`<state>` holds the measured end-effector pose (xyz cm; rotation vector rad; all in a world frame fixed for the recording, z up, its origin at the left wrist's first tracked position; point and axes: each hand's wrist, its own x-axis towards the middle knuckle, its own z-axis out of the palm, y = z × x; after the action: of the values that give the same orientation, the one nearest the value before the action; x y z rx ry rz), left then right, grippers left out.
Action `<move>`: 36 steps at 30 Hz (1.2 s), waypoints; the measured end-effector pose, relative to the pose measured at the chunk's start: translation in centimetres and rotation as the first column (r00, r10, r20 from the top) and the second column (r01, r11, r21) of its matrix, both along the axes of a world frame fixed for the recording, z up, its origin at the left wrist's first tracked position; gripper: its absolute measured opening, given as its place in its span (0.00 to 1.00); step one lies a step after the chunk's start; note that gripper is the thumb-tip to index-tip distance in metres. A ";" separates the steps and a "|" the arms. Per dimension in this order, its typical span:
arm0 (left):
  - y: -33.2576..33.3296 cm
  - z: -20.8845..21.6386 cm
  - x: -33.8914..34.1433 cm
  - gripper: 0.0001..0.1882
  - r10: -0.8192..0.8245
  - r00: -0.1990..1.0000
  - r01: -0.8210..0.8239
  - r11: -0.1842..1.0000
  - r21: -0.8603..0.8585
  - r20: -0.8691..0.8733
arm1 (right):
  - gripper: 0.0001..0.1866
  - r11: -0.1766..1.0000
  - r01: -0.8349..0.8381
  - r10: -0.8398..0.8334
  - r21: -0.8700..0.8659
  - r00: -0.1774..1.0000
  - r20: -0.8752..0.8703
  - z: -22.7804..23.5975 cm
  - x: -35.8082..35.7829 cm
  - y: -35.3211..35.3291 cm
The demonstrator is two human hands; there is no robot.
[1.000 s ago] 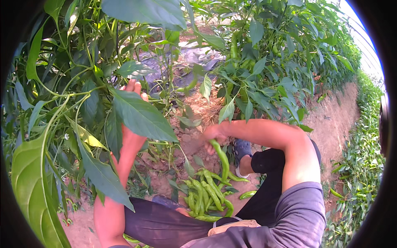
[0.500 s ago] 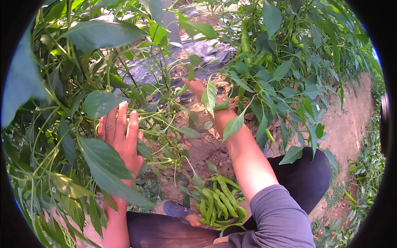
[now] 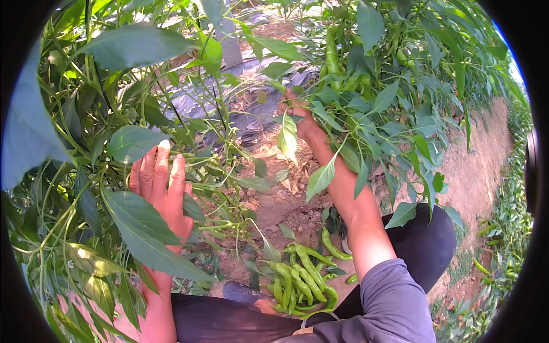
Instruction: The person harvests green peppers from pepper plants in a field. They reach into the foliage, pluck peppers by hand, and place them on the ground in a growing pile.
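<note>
My left hand [image 3: 163, 191] is raised among the leaves of the left pepper plant [image 3: 137, 228], fingers stretched out and lying against the foliage. A large leaf covers part of its wrist. Farther out, my right hand [image 3: 300, 117] reaches in beside the right pepper plant [image 3: 366, 108], fingers curled. A green pepper [image 3: 278, 86] shows at its fingertips; leaves partly hide the grip. Long green peppers hang on the right plant, one pepper [image 3: 331, 51] just beyond my right hand. A pile of picked green peppers [image 3: 300, 280] lies low between my legs.
Dark plastic sheeting [image 3: 246, 108] covers ground behind the stems, near a grey post [image 3: 230, 48]. Loose peppers [image 3: 333, 246] lie beside the pile. A bare dirt path [image 3: 480, 154] runs along the right, with more peppers and plants [image 3: 503, 228] at its edge.
My right hand has moved forward and to the right, closer to the right plant. Loose peppers beside the pile have come out from behind my right arm. My left hand stays nearly in place.
</note>
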<state>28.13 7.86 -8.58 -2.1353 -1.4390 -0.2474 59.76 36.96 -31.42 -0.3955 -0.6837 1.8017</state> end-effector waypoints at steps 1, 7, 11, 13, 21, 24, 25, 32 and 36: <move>0.0 0.0 -0.1 0.27 0.001 1.000 -0.001 1.000 0.008 -0.006 | 0.20 0.998 0.014 -0.016 0.065 0.999 0.031 0.0 -0.1 0.1; -0.6 -0.4 -0.3 0.26 0.014 1.000 -0.014 1.000 0.020 -0.010 | 0.19 0.933 0.355 -0.339 0.063 0.807 0.484 -4.7 -1.7 2.0; -0.7 -0.3 -0.2 0.29 0.001 1.000 0.000 0.999 0.036 -0.028 | 0.19 0.883 0.445 -0.186 0.151 0.036 0.982 -9.4 -3.8 0.4; -0.8 -0.1 -0.1 0.29 0.014 0.998 -0.011 0.998 0.054 -0.059 | 0.17 0.968 0.052 -0.251 0.247 0.090 0.964 -11.3 -5.4 -2.3; -1.0 0.5 0.2 0.30 0.083 0.983 -0.083 0.997 0.006 -0.166 | 0.20 0.872 -0.245 0.031 0.423 0.891 0.453 -11.0 -14.0 -4.3; -0.9 0.6 0.2 0.28 0.074 0.987 -0.075 0.997 -0.001 -0.143 | 0.25 0.888 -0.451 0.428 0.093 0.883 0.194 -10.4 -13.6 -3.4; -0.9 0.7 0.2 0.28 0.069 0.988 -0.069 0.998 0.003 -0.140 | 0.31 0.857 -0.494 0.459 0.143 0.860 0.223 -10.2 -13.3 -3.2; -0.9 0.4 0.5 0.29 0.050 0.993 -0.049 0.999 0.013 -0.111 | 0.25 0.837 -0.528 0.463 0.142 0.823 0.329 -10.0 -11.8 -6.4; -0.9 0.3 0.3 0.29 0.041 0.994 -0.040 0.999 0.020 -0.103 | 0.21 0.891 -0.378 0.152 0.253 0.772 0.617 -10.7 -10.6 -7.9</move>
<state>28.48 6.95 -8.30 -2.0709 -1.4136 -0.1319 49.12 29.06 -42.07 -0.6326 -1.5605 1.7632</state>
